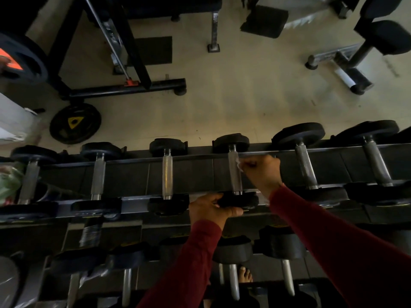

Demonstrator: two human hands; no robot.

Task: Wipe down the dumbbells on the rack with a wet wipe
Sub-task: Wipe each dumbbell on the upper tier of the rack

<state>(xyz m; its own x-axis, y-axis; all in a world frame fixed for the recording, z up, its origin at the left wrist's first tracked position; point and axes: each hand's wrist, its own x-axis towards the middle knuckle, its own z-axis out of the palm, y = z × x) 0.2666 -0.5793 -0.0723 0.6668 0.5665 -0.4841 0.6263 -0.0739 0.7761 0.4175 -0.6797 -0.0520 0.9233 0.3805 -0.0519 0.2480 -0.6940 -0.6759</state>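
**Chrome handle under the wipe, top tier of the rack**

Chrome, knurled, the handle of the fourth dumbbell from the left is lying across the upper tier of the rack, its far black head over the back rail and its near head at the front rail. Five other dumbbells are sitting in the same row, parallel to it, each apart from its neighbours.

Right hand: fingers are curling together and pinching a small white wet wipe, which is touching the right side of that handle, in its upper half. Only a little of the wipe is showing past the fingertips.

Left hand: fingers are wrapping round the left edge of the dumbbell's near head, thumb underneath, gripping it at the front rail. Both arms are wearing dark red sleeves.

Lower tier: more black-headed dumbbells are sitting below and nearer the camera, their handles pointing toward the viewer. A bare foot is showing between two of those handles, at floor level.

Beyond the rack, on the pale floor: a black weight plate with a yellow centre mark is lying flat, just left of centre; a black bench frame is standing behind it; another plate with an orange insert is hanging at the far left edge. A green-and-white bag is sitting at the left end of the upper tier. Lighting is dim; fine detail on the dumbbell heads cannot be read.
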